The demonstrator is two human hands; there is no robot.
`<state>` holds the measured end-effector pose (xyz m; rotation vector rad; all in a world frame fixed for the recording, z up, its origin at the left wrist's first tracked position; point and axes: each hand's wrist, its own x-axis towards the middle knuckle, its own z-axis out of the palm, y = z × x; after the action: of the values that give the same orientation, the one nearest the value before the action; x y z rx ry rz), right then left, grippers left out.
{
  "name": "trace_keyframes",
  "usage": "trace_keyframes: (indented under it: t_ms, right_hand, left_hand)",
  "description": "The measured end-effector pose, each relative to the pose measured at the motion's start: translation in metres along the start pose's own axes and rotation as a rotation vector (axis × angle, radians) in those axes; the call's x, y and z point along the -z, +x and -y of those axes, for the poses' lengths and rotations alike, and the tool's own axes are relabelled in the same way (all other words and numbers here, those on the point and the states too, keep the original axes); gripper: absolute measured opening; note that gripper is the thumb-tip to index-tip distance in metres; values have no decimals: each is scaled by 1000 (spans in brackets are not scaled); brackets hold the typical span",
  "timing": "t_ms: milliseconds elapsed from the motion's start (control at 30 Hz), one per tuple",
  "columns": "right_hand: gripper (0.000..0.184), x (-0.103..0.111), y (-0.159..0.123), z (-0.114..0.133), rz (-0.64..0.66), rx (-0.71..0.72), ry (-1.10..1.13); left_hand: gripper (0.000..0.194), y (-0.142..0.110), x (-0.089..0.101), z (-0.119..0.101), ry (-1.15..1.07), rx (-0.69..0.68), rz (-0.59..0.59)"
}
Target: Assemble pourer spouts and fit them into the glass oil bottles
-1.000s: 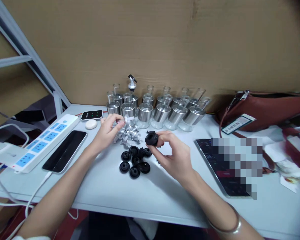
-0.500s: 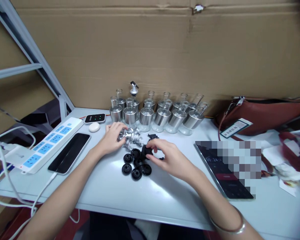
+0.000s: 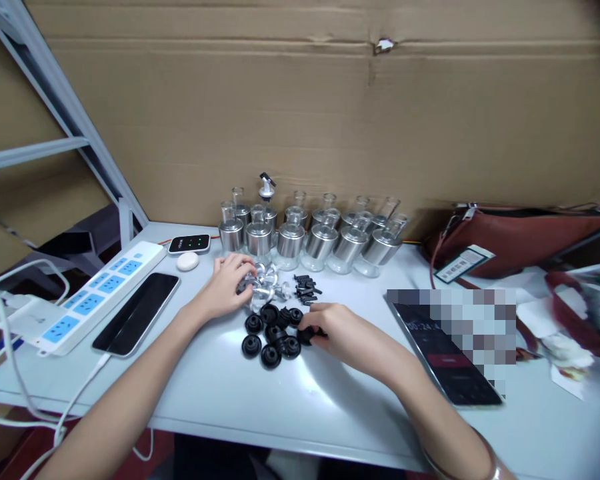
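My left hand (image 3: 227, 287) curls its fingers and thumb around the left side of a pile of silver pourer tops (image 3: 265, 287). Between the fingertips of my right hand (image 3: 343, 333) is a black rubber stopper (image 3: 307, 335), partly covered by the fingers. Several more black ringed stoppers (image 3: 271, 355) lie in a cluster just left of it. Small black flaps (image 3: 306, 289) sit in a heap beyond my right hand. Behind them stand two rows of glass bottles with steel sleeves (image 3: 291, 241); one bears a silver pourer with a black flap (image 3: 267, 187).
A power strip (image 3: 103, 297), a phone (image 3: 137, 313), a white round object (image 3: 187, 261) and a small display device (image 3: 190, 244) lie at left. To the right are a tablet showing a timer (image 3: 445, 360) and a brown bag (image 3: 535, 240). Cardboard (image 3: 280, 107) stands behind.
My right hand has drawn the stopper a little toward me and to the right, uncovering the black flaps. My left hand stays at the silver pile. The whole view has shifted slightly.
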<state>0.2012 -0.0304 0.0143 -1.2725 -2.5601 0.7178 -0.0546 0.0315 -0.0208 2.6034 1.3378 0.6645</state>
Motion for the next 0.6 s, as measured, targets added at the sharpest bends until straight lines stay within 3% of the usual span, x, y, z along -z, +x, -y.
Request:
trace_keyframes:
  t_ms: [333, 600]
  right_hand:
    - [26, 1, 2, 1, 52, -18, 7]
    - [31, -22, 9, -4, -112, 81, 17]
  left_hand:
    - [8, 0, 1, -1, 3, -5, -9]
    - [9, 0, -3, 2, 6, -17, -42]
